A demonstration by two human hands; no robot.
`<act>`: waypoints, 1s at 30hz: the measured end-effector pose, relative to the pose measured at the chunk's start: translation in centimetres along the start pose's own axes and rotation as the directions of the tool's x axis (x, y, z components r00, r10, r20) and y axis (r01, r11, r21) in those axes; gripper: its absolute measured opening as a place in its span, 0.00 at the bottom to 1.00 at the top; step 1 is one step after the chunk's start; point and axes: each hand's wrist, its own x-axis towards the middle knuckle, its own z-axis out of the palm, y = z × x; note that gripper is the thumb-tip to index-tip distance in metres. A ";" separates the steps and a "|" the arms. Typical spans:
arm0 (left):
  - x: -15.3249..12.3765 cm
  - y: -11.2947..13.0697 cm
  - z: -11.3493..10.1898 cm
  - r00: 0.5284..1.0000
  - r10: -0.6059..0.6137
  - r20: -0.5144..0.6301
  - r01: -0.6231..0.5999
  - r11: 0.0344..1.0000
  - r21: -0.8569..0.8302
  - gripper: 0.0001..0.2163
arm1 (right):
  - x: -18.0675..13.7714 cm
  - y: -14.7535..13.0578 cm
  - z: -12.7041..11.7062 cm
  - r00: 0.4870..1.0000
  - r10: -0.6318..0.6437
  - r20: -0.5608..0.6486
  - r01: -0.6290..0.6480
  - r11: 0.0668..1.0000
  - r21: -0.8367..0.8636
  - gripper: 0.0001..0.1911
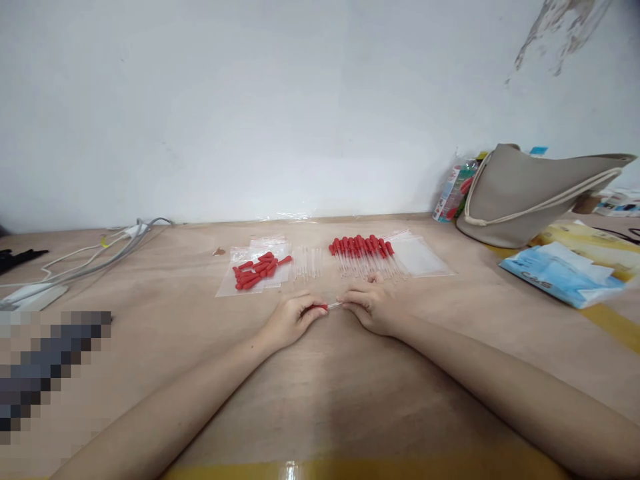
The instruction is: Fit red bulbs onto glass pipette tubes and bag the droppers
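Observation:
My left hand (pixel 295 319) is closed on a red rubber dropper bulb (pixel 320 307), most of it hidden by the fingers. A clear glass dropper tube (pixel 334 305) runs sideways from the bulb's mouth to my right hand (pixel 373 307), which pinches its other end. Beyond my left hand, loose red bulbs (pixel 260 270) lie heaped on clear plastic bags (pixel 226 283). Several bare glass tubes (pixel 307 263) lie in a row to their right. Farther right, behind my right hand, droppers with red bulbs (pixel 361 248) are lined up side by side.
Flat zip bags (pixel 425 257) lie right of the droppers. A blue tissue pack (pixel 560 273), a grey bag (pixel 525 193) and a bottle (pixel 453 190) stand or lie at the right. Cables (pixel 125 243) and a white power strip (pixel 35 293) are at the left. A wall closes the back.

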 end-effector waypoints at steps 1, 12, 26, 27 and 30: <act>0.0 -0.1 0.0 1.000 0.008 -0.002 -0.008 1.000 0.020 0.07 | 0.0 -0.1 0.0 1.000 0.003 -0.001 -0.003 1.000 -0.024 0.10; -0.2 -0.4 0.3 0.996 0.084 0.000 -0.083 0.990 0.117 0.08 | 0.1 -1.5 0.3 1.000 0.012 -0.024 -0.014 0.997 -0.081 0.12; -0.1 -0.4 0.3 0.993 0.121 -0.001 -0.120 0.983 0.136 0.08 | 0.9 -2.0 0.7 0.993 0.058 0.104 -0.052 0.997 -0.059 0.14; -0.1 -0.5 0.2 0.992 0.123 0.001 -0.122 0.983 0.134 0.08 | 1.0 -1.9 0.7 0.992 0.053 0.112 -0.049 0.998 -0.044 0.14; 0.1 -0.8 0.0 0.989 0.144 -0.025 -0.140 0.980 0.140 0.08 | 1.4 -2.0 0.1 0.992 0.023 0.122 -0.018 0.999 -0.046 0.14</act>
